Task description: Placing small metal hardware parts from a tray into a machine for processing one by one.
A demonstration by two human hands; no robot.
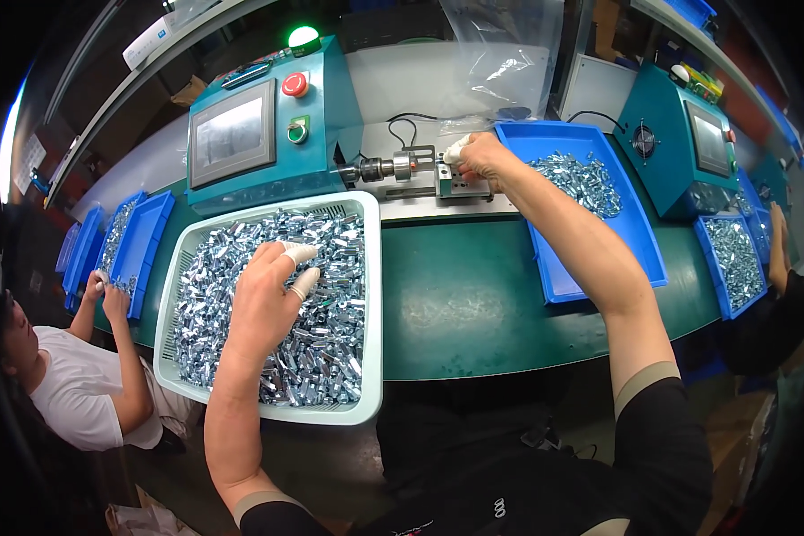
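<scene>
My left hand [272,284] hangs over a pale green plastic basket [372,295] heaped with shiny hexagonal metal pieces [326,353]. White finger covers sit on its thumb and fingertips, which are spread apart with nothing visible between them. At the bench machine, my right hand [481,159] is at the metal clamping fixture [445,183], its covered fingers pinched together. Whatever those fingers hold is hidden. Facing the fixture from the left is a cylindrical chuck [380,169], which comes out of the teal machine housing [330,116].
A blue tray [558,277] with more metal pieces lies under my right forearm. The teal machine carries a screen [232,134], a red stop button [295,85] and a lit green lamp [303,38]. A co-worker [80,384] sits left; another's arm [779,250] shows right.
</scene>
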